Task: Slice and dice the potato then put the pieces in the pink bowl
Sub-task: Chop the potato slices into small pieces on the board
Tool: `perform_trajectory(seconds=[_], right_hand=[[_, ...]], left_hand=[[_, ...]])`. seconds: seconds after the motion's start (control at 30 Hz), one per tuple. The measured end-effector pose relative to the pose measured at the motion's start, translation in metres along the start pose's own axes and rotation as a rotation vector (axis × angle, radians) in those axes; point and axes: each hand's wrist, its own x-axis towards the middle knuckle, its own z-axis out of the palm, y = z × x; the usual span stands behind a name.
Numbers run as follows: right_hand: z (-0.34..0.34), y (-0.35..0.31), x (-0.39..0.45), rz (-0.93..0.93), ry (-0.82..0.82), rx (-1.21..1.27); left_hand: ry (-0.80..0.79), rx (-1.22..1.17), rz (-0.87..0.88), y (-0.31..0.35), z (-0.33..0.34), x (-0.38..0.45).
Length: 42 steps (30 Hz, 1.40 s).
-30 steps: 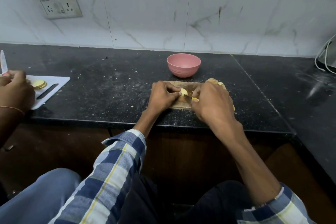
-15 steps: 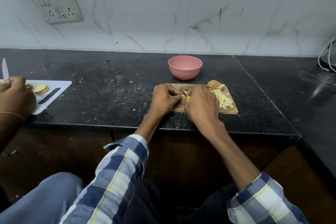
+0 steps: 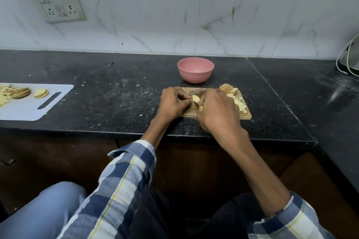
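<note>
Your left hand (image 3: 173, 104) pinches a potato slice (image 3: 195, 99) on the wooden cutting board (image 3: 202, 112), holding it steady. Your right hand (image 3: 217, 109) is curled around what looks like a knife (image 3: 198, 106), though only a sliver of blade and a yellow bit show between your hands. Diced pieces (image 3: 240, 104) lie on the board's right side, with uncut slices (image 3: 227, 88) stacked at its far right corner. The pink bowl (image 3: 195, 70) sits just beyond the board on the black counter (image 3: 108, 103).
</note>
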Motion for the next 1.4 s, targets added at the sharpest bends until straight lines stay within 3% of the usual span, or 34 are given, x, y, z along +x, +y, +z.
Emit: perform_trajectory(seconds=[0.17,0.3,0.4,0.47,0.63,0.83,1.07,1.4], right_hand=[[-0.009,0.012,-0.008,-0.004,0.073,-0.045],[-0.009,0.027,-0.009,0.006,0.16,-0.019],[-0.004,0.039,-0.001,0.018,0.21,0.021],[-0.001,0.047,0.004,0.019,0.239,0.042],[0.008,0.056,0.01,0.003,0.283,0.081],[0.02,0.058,0.014,-0.024,0.256,0.115],[0.03,0.059,0.017,-0.02,0.212,0.086],[0.027,0.051,0.02,-0.051,0.179,0.011]], left_hand=[[-0.057,0.096,0.04,0.001,-0.003,0.007],[-0.299,0.288,0.28,0.006,-0.009,0.029],[-0.521,0.298,0.293,0.012,-0.01,0.041],[-0.552,0.315,0.277,0.01,-0.012,0.048],[-0.454,0.335,0.249,0.011,-0.012,0.048],[-0.257,0.291,0.055,0.014,0.004,0.029],[-0.217,0.237,0.107,0.008,0.001,0.016],[-0.158,0.221,0.048,0.012,0.012,0.018]])
